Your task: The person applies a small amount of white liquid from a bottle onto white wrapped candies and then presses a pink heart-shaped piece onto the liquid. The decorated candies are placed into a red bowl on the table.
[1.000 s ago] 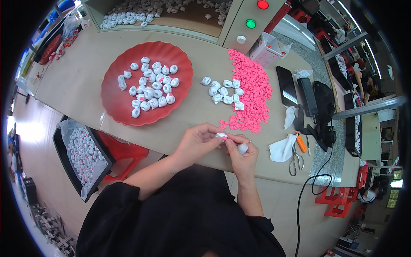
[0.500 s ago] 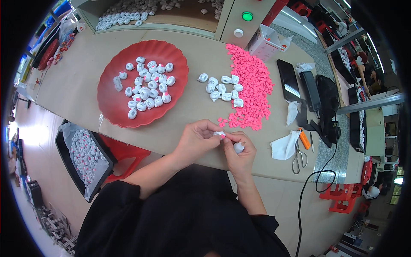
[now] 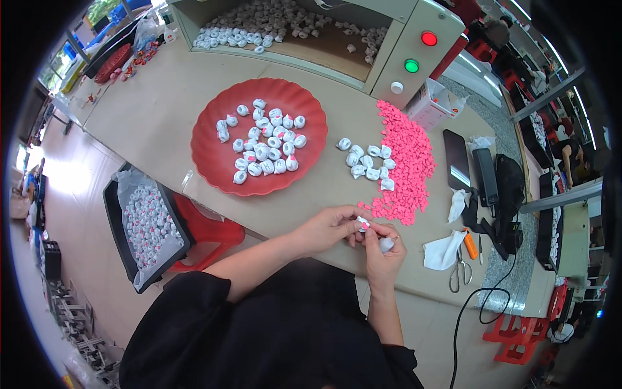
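My left hand (image 3: 332, 228) is closed in a pinch on a small white rounded piece (image 3: 360, 221) with a bit of pink on it. The fingertips of my right hand (image 3: 382, 262) meet that piece from the other side. Against my right fingers rests a smooth white rounded object (image 3: 386, 244), its kind hidden by the hand. Just beyond my hands spreads a heap of small pink pieces (image 3: 409, 168). Several white ring-like pieces (image 3: 373, 174) lie along its left edge. A red scalloped plate (image 3: 214, 152) holds more white pieces, some with pink bits.
Scissors (image 3: 460, 272), a white cloth (image 3: 442, 251), an orange-handled tool (image 3: 470, 244) and a black phone (image 3: 457, 159) lie to the right. A black cable (image 3: 457, 337) hangs off the table. At left, a lined black tray (image 3: 116, 214) sits on a red stool (image 3: 210, 233). An open-fronted cabinet (image 3: 402, 39) stands behind.
The view has shifted, so the table and its things appear farther right and lower. Both hands stay together on the white piece, with only slight finger movement.
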Action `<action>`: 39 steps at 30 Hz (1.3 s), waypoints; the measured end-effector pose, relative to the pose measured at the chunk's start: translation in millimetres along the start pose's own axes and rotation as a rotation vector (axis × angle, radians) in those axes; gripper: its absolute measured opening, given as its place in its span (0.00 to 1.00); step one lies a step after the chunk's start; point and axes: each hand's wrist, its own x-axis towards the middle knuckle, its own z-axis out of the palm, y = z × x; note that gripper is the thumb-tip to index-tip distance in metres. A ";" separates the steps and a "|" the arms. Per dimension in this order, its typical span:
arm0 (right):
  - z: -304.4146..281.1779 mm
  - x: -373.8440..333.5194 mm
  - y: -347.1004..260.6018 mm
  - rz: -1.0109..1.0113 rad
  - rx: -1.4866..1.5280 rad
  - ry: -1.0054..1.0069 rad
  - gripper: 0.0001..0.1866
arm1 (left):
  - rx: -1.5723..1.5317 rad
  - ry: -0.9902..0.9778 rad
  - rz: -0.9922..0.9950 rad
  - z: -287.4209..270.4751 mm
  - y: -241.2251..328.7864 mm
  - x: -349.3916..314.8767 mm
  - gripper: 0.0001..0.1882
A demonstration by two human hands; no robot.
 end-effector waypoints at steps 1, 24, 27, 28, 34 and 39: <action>-0.2 -0.3 1.5 0.006 -0.006 0.003 0.04 | 0.014 -0.007 -0.019 0.6 2.6 -0.3 0.13; 6.8 -1.0 -4.0 -0.110 -0.247 -0.009 0.05 | 0.486 0.189 0.173 10.1 -6.9 -4.8 0.15; 8.2 -2.6 -6.3 -0.176 -0.334 -0.008 0.05 | 0.498 0.168 0.172 8.2 -8.9 -3.1 0.14; 8.8 -3.0 -7.2 -0.186 -0.357 -0.003 0.05 | 0.504 0.167 0.186 8.3 -10.7 -2.4 0.14; 11.0 -0.7 -11.6 -0.259 -0.490 -0.028 0.05 | 0.502 0.203 0.241 7.6 -19.4 2.0 0.13; 11.6 4.3 -5.9 -0.207 -0.322 0.006 0.08 | 0.254 0.137 0.107 2.4 2.0 -1.7 0.12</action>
